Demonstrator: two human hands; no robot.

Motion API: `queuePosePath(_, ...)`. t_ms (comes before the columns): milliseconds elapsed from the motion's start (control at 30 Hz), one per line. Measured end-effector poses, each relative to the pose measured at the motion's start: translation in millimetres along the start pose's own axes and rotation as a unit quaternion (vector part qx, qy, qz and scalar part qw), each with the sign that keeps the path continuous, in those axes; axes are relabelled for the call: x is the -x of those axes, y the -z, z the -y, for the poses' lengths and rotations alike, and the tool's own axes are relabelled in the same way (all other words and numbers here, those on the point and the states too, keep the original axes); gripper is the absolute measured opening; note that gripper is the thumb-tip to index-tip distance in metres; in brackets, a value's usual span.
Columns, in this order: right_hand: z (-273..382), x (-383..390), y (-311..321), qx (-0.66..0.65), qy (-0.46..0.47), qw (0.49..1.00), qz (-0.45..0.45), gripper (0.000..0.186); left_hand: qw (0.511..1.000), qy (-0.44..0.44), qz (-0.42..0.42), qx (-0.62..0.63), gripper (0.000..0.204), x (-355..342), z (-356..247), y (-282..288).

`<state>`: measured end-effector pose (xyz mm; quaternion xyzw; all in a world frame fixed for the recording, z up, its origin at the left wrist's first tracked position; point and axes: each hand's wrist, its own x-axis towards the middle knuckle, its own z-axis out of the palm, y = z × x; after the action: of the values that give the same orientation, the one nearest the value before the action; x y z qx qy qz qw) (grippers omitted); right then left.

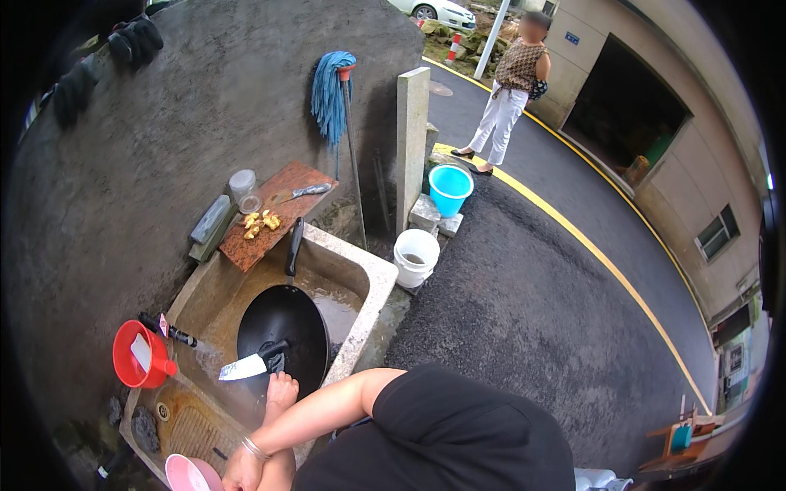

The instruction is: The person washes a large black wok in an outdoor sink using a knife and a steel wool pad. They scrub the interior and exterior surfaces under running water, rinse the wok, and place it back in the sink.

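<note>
Low in the frame, the right hand sits beside a pink bowl, its fingers too hidden to call. Just above, the left hand has curled fingers right by the broad-bladed knife; gripping or not, I can't tell. That knife is over the black wok, in the stone sink, left of centre. Beyond, yellowish pieces dot a reddish board; top right, a person stands roadside.
</note>
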<state>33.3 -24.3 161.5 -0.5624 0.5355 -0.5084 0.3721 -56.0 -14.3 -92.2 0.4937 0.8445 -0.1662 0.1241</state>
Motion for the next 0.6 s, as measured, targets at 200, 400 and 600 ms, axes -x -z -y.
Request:
queuePosePath(200,-40,-25,16,-0.119,0.072,0.982,0.130,0.029,0.998,-0.017,-0.035,-0.042,0.022,-9,-3,-8)
queuePosePath(400,-22,-11,27,-0.097,0.069,0.985,0.127,0.030,0.999,-0.009,-0.024,-0.045,0.022,-5,7,-8)
queuePosePath(600,-5,-28,9,-0.121,-0.053,0.989,0.074,0.030,1.000,-0.008,0.002,-0.024,0.023,-2,9,-11)
